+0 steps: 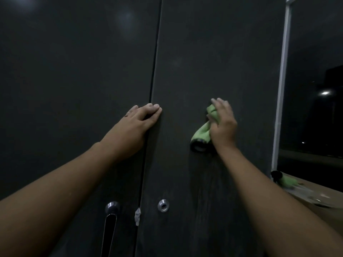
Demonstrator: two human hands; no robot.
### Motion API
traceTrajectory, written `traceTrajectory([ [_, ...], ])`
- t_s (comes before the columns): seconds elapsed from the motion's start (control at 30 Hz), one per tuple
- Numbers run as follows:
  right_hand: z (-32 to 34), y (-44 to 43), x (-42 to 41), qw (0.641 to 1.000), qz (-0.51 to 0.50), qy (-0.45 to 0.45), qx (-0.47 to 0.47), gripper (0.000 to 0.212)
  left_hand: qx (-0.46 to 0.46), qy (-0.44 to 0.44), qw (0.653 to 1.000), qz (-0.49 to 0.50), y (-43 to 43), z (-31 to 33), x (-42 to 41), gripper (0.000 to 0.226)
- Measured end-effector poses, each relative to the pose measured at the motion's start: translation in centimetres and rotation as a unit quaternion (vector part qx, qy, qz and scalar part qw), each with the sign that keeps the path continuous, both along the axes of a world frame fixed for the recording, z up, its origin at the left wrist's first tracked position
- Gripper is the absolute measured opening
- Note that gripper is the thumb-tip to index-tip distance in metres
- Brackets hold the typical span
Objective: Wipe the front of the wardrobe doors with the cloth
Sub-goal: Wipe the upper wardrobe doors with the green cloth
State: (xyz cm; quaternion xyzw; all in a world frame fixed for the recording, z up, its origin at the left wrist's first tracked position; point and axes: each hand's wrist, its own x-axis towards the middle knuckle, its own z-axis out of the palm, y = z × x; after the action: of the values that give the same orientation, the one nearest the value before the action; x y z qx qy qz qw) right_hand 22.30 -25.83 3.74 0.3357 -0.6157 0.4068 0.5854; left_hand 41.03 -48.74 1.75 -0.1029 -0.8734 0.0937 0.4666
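Two dark wardrobe doors fill the view: the left door (74, 80) and the right door (213, 52), split by a narrow vertical gap. My right hand (223, 123) holds a bunched green cloth (203, 131) with a dark edge and presses it against the right door at mid height. My left hand (138, 120) lies flat across the gap, fingers straight, fingertips on the right door's edge. A damp streaked patch shows on the door below the cloth.
A metal handle (111, 210) is on the left door and a round metal lock (163, 205) on the right door, both low down. A scrap of paper (137, 216) sticks in the gap. At right, a white window frame (281, 89) and a sill with a green object (286, 179).
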Motion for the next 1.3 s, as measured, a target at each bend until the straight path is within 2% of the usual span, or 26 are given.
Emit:
traceTrajectory([
  [0.07,1.6,0.0,-0.1,0.997,0.009,-0.034,-0.067,0.049,0.004,-0.008,1.0,0.011,0.3,0.0,0.2,0.078],
  [0.13,1.5,-0.3,0.2,0.996,0.001,-0.037,-0.075,0.047,0.003,-0.012,1.0,0.025,0.6,0.0,0.3,0.078],
  [0.17,0.7,-0.6,0.4,0.999,-0.007,-0.021,-0.05,0.046,0.001,-0.012,0.999,0.034,0.7,0.0,0.3,0.078],
  [0.23,-2.4,-0.9,0.8,0.997,-0.018,0.05,0.061,0.05,-0.006,-0.009,0.998,0.058,1.0,-0.2,0.2,0.077],
  [0.33,-7.1,0.1,1.5,0.967,-0.016,0.113,0.227,0.056,-0.015,-0.013,0.995,0.095,1.2,-0.4,0.0,0.077],
  [0.43,-7.6,2.3,0.5,0.951,-0.015,0.123,0.284,0.059,-0.021,-0.021,0.991,0.128,1.3,-0.3,0.1,0.078],
  [0.47,-6.6,3.0,0.0,0.959,-0.018,0.101,0.264,0.059,-0.023,-0.026,0.99,0.137,1.4,-0.3,0.2,0.079],
  [0.53,-3.7,4.2,-0.7,0.988,-0.043,0.002,0.149,0.056,-0.026,-0.029,0.988,0.147,1.4,-0.3,0.1,0.082],
  [0.63,1.9,5.9,-1.9,0.984,-0.109,-0.14,0.007,0.054,-0.01,-0.026,0.989,0.145,1.6,-0.7,0.0,0.083],
  [0.73,5.0,6.9,-3.2,0.976,-0.065,-0.2,-0.065,0.056,0.014,-0.008,0.992,0.129,2.1,-1.2,-0.5,0.08],
  [0.8,4.5,6.5,-3.4,0.976,-0.044,-0.196,-0.088,0.059,0.024,0.005,0.992,0.12,2.1,-1.4,-0.8,0.08],
  [0.93,-1.1,5.2,-1.6,0.989,0.0,-0.148,-0.018,0.063,0.022,0.013,0.993,0.118,2.1,-1.7,-1.1,0.084],
  [1.03,-7.8,4.4,-0.1,0.993,0.02,-0.078,0.091,0.051,0.022,0.024,0.993,0.115,2.0,-1.9,-1.3,0.088],
  [1.13,-13.3,3.9,0.4,0.979,0.025,-0.001,0.204,0.049,0.023,0.02,0.993,0.113,1.9,-1.9,-1.2,0.091],
  [1.23,-14.5,4.4,0.0,0.966,0.036,0.02,0.255,0.056,0.025,0.009,0.994,0.11,2.0,-1.7,-0.9,0.092],
  [1.3,-13.2,4.6,0.0,0.971,0.044,0.012,0.235,0.06,0.024,0.005,0.993,0.114,2.1,-1.5,-0.6,0.093],
])
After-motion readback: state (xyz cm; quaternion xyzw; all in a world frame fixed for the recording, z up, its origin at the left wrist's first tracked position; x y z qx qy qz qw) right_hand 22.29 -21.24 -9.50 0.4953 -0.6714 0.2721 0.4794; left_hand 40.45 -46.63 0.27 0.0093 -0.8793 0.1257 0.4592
